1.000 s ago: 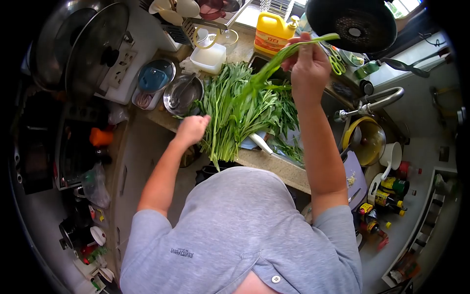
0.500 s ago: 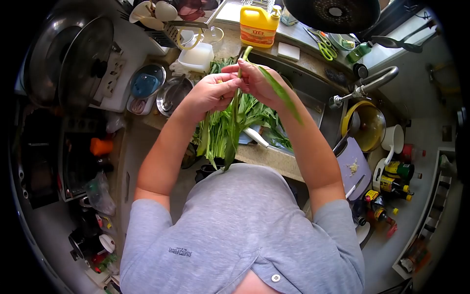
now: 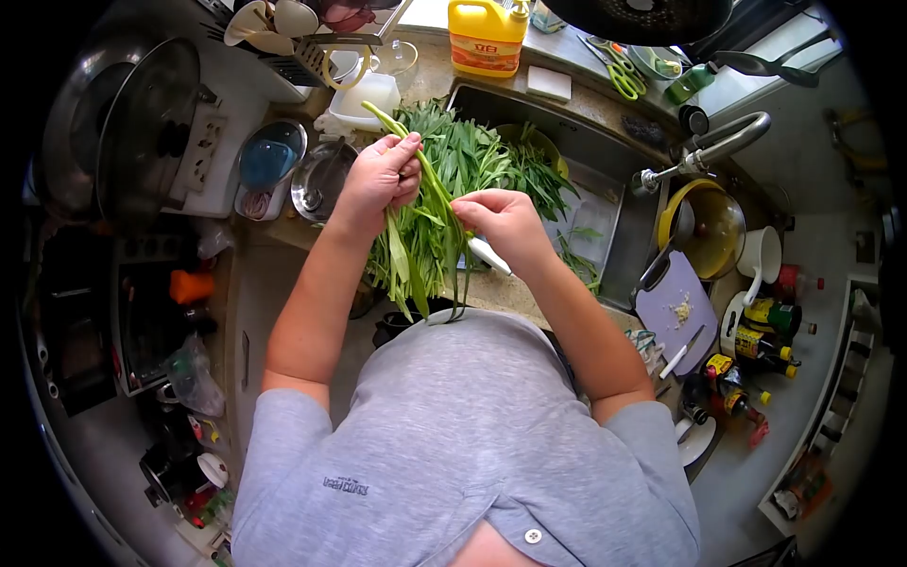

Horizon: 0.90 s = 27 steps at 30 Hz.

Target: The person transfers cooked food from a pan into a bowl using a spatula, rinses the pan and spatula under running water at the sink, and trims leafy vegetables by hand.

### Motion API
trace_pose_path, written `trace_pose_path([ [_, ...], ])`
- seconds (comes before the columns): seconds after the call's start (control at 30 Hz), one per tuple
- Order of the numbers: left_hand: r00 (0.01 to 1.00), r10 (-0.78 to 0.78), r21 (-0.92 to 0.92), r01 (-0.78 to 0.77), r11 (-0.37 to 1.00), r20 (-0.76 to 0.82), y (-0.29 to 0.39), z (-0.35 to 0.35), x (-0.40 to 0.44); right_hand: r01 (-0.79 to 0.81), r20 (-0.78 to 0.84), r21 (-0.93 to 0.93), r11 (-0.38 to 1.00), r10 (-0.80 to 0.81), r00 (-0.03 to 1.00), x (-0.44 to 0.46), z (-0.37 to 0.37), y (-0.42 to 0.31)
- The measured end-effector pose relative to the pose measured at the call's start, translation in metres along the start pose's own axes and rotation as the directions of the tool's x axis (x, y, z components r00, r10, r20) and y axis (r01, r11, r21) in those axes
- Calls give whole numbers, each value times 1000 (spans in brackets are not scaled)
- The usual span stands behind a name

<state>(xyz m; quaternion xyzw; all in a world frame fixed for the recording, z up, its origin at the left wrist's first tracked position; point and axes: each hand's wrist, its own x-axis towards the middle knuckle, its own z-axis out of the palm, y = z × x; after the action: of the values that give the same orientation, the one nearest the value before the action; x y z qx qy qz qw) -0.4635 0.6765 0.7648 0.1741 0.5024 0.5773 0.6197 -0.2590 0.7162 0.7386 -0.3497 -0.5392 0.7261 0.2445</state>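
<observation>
My left hand [image 3: 383, 178] is closed round a long green stalk of leafy vegetable [image 3: 430, 173], whose pale cut end sticks up past the thumb and whose leaves hang toward my shirt. To its right, my right hand [image 3: 508, 225] pinches at the side of the stalk, thumb and forefinger together; the exact bit of leaf or stem between them is hard to make out. Under both hands lies a big heap of leafy greens [image 3: 463, 142] on the counter and over the sink's edge. A white handle [image 3: 489, 255] pokes out beside the heap, below my right hand.
Behind the greens is the steel sink [image 3: 619, 222] with its tap [image 3: 704, 161]. A yellow detergent jug [image 3: 487, 38] stands at the back. On the right are a purple cutting board [image 3: 673, 302] with a knife, a yellow basin [image 3: 704, 231] and several bottles. Metal bowls [image 3: 321, 180] sit left.
Both hands were together higher up at the stalk; now they are apart. My right hand has come down and toward me, and the long leaf hanging over it is gone from there.
</observation>
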Motion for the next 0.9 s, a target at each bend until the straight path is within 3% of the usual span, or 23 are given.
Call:
trace_pose_path([
  [0.03, 1000, 12, 2, -12, 1000, -5, 0, 2, -1, -106, 44, 79, 991, 103, 994, 2, 1, -2],
  [0.13, 999, 26, 6, -26, 1000, -19, 3, 8, -3, -154, 70, 142, 978, 146, 987, 9, 1, -2],
  [0.2, 999, 29, 7, -29, 1000, -30, 5, 8, -5, -152, 46, 155, 976, 147, 988, 11, 2, 1],
  [0.3, 979, 169, 10, -169, 986, -111, 10, -2, -2, -140, 44, 197, 970, 134, 990, 16, 0, 7],
  [0.47, 974, 218, -12, -219, 976, -53, 11, -6, 0, -147, 87, 170, 975, 133, 987, 19, -5, 3],
  [0.53, 910, 381, 139, -361, 922, -165, 2, -1, 1, -185, -19, 203, 962, 192, 981, 21, -8, 4],
  [0.67, 899, 377, 110, -361, 926, -223, -2, 0, 0, -269, 14, 427, 863, 291, 957, 25, -15, 4],
  [0.7, 899, 377, 111, -361, 926, -223, -4, 0, 1, -329, 147, 422, 845, 294, 944, 24, -16, -2],
  [0.8, 916, 355, 116, -338, 934, -187, -10, 1, 1, -233, 230, 301, 925, 166, 959, 26, -8, -11],
  [0.9, 913, 364, 149, -340, 929, -185, -12, 3, 1, -273, 218, 241, 931, 223, 950, 23, -6, -27],
])
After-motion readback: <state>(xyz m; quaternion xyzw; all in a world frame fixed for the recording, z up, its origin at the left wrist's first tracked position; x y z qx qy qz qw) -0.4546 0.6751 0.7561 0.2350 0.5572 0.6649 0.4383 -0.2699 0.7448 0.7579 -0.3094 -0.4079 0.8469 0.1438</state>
